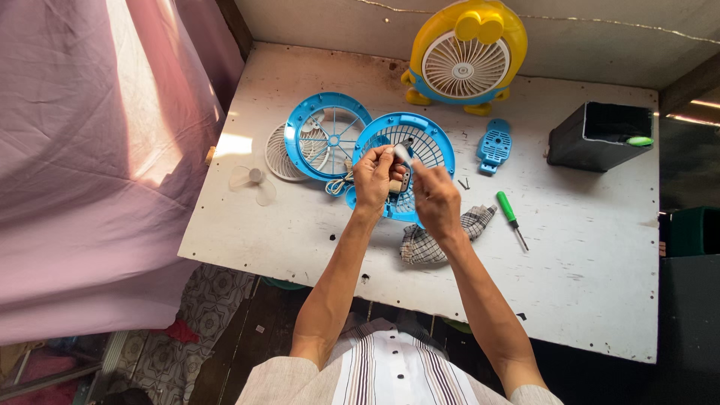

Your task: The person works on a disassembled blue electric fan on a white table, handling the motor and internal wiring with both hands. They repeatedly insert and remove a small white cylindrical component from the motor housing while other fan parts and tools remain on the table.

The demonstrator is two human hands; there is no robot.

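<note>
My left hand (373, 178) grips a small brownish part with a metal piece (403, 180), held over a blue round fan housing (439, 139) on the white table. My right hand (435, 199) pinches a thin white strip (402, 152) that rises from the same part. A second blue fan shell with spokes (324, 135) lies just left, wires trailing from it. A white grille (277, 154) sits under its left edge.
A clear fan blade (251, 184) lies at the left. A checked cloth (431, 240), a green-handled screwdriver (510, 214), a blue base plate (493, 145), loose screws (464, 182), a yellow fan (463, 56) and a black box (596, 135) surround the work. A pink curtain (90, 150) hangs left.
</note>
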